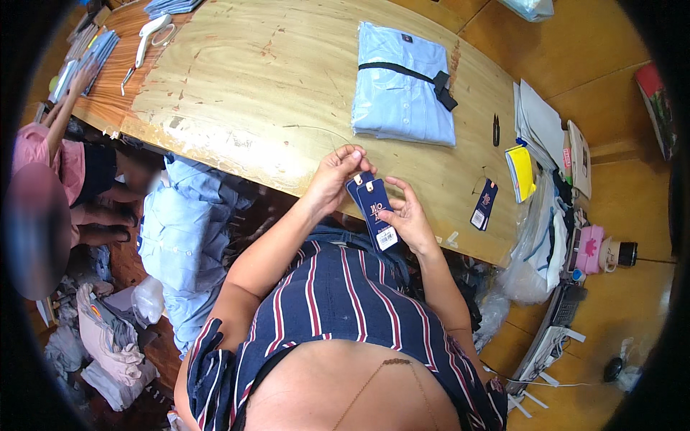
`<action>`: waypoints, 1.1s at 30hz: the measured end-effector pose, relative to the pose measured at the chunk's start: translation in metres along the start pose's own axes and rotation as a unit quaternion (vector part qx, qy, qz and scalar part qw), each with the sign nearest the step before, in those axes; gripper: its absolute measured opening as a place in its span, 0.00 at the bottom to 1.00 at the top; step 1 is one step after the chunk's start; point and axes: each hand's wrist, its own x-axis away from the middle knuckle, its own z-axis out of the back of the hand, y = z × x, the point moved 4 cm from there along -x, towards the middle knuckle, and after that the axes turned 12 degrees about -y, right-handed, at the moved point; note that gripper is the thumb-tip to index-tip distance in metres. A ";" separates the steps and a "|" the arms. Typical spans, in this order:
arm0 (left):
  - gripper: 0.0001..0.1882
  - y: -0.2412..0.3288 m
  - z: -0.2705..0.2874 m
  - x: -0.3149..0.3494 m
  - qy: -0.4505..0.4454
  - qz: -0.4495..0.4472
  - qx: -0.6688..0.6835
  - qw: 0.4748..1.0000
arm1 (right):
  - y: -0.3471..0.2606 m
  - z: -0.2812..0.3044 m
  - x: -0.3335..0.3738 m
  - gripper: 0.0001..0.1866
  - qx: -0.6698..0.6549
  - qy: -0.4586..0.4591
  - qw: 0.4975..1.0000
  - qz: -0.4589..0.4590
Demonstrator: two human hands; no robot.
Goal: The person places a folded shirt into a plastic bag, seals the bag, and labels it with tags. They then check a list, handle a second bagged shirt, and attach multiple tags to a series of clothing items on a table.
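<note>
Over the near table edge, a pair of navy hang tags with white barcode labels overlaps in front of my body. My right hand grips them from the right, its thumb across the front tag. Thumb and forefinger of my left hand pinch together just above the tags' upper ends, on what looks like their thin string. Beyond my hands lies a folded light blue shirt in clear plastic, crossed by a black strap. Another navy hang tag rests on the table to the right.
Black thread snips lie right of the shirt. A white tagging gun is at the far left. Blue garments are heaped below the table, left. Someone in pink reaches toward folded shirts. Papers and a yellow packet line the right edge.
</note>
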 end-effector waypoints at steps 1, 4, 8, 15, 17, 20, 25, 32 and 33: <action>0.12 0.002 0.001 -0.001 0.000 0.004 -0.015 1.000 | 0.000 -0.001 0.000 0.30 -0.011 -0.001 1.000 -0.007; 0.14 0.002 -0.007 -0.003 0.020 0.029 0.003 0.999 | 0.003 -0.001 -0.005 0.31 -0.030 -0.021 0.999 -0.010; 0.12 0.015 0.002 -0.006 0.025 -0.031 0.009 0.999 | -0.004 0.014 -0.004 0.28 0.156 0.008 0.986 -0.059; 0.12 0.068 0.055 -0.059 0.145 0.094 -0.111 0.979 | -0.060 0.185 0.109 0.32 0.517 0.557 0.619 -0.196; 0.14 0.076 0.076 -0.096 0.190 0.134 -0.220 0.947 | -0.041 0.212 0.116 0.38 0.507 0.503 0.675 -0.187; 0.28 0.082 0.103 -0.147 0.241 0.158 -0.358 0.888 | -0.017 0.224 0.090 0.31 0.508 0.523 0.674 -0.119; 0.38 0.071 0.078 -0.199 0.182 0.280 -0.490 0.805 | -0.027 0.217 0.085 0.25 0.382 0.496 0.753 -0.204; 0.35 0.029 0.025 -0.186 0.072 0.309 -0.315 0.895 | -0.026 0.205 0.056 0.14 -0.061 0.277 0.951 0.122; 0.34 0.021 0.027 -0.174 0.076 0.288 -0.279 0.913 | -0.032 0.195 0.044 0.14 -0.071 0.240 0.960 0.128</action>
